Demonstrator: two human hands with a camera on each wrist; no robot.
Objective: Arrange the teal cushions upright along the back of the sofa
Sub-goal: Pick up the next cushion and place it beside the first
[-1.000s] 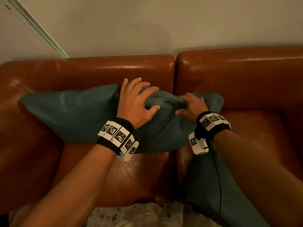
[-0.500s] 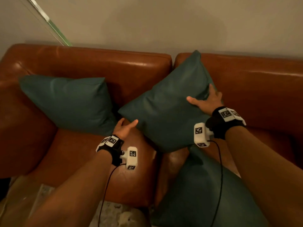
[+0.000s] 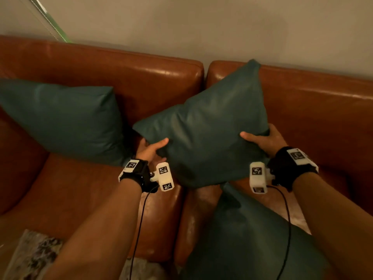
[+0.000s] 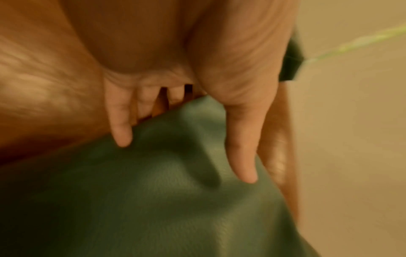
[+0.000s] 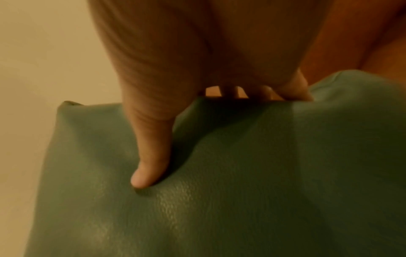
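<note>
A teal cushion (image 3: 203,138) stands tilted on one corner, diamond-wise, at the middle of the brown leather sofa (image 3: 141,77), its top corner reaching the top of the right backrest section near the seam between the two. The left hand (image 3: 150,151) grips its lower left edge, thumb on the front face and fingers behind; the right hand (image 3: 264,140) grips its right edge the same way, thumb pressing a dent into the front. A second teal cushion (image 3: 60,118) leans upright against the left backrest, apart from both hands. A third teal cushion (image 3: 252,239) lies near, under the right forearm.
</note>
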